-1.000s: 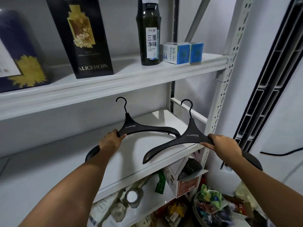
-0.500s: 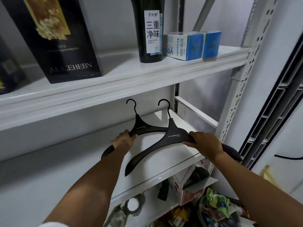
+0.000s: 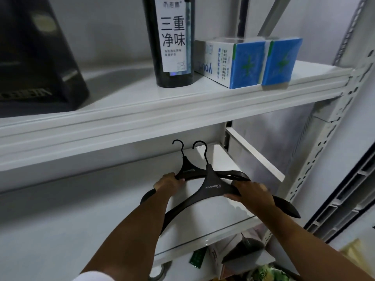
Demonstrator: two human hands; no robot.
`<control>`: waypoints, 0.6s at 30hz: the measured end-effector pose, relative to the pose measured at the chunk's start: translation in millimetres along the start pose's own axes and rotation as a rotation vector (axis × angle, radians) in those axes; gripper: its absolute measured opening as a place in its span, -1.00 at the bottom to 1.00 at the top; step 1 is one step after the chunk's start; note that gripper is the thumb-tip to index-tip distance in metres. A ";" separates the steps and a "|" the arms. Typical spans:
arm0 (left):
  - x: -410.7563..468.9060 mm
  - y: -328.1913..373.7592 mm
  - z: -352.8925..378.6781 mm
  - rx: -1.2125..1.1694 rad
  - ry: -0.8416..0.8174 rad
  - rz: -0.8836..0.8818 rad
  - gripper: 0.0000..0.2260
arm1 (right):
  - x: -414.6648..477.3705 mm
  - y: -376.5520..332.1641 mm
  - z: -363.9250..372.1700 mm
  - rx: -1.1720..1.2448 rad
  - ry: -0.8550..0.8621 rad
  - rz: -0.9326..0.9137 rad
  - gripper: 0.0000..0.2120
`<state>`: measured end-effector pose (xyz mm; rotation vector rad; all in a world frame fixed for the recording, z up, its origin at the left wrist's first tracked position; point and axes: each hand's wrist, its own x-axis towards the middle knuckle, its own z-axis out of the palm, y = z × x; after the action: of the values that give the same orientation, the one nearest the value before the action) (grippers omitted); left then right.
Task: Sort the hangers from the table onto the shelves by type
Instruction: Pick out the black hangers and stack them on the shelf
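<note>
Two wide black plastic hangers with thin hooks are held over the white middle shelf [image 3: 219, 218]. My left hand [image 3: 167, 182] grips the left arm of the rear hanger [image 3: 187, 171]. My right hand [image 3: 248, 191] grips the right arm of the front hanger [image 3: 211, 186], which overlaps the rear one. Both hooks point toward the back wall under the upper shelf. The front hanger's right tip sticks out past the shelf's right end.
The upper shelf [image 3: 162, 110] carries a dark bottle [image 3: 172, 41], blue and white boxes [image 3: 249, 59] and a black carton [image 3: 34, 63]. A perforated white upright [image 3: 316, 169] stands at the right. Boxes and packets crowd the lower shelf.
Both hands have pushed the hangers further in over the middle shelf. The two hangers have come closer and now overlap more, their hooks nearly side by side.
</note>
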<state>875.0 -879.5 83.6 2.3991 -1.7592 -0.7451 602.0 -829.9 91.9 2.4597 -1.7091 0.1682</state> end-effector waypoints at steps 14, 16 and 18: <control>52.0 12.2 11.0 0.295 0.167 0.049 -0.51 | 51.9 15.7 28.7 0.075 -0.168 -0.084 -0.51; 54.8 10.6 8.5 0.301 0.145 0.078 -0.52 | 60.9 9.8 27.9 0.062 -0.178 -0.086 -0.50; 53.7 9.4 8.5 0.293 0.133 0.102 -0.53 | 69.2 2.0 27.3 0.015 -0.158 -0.091 -0.47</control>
<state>875.1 -929.9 61.3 2.4385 -2.0386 -0.3275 624.6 -899.3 77.1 2.6185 -1.6541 -0.0245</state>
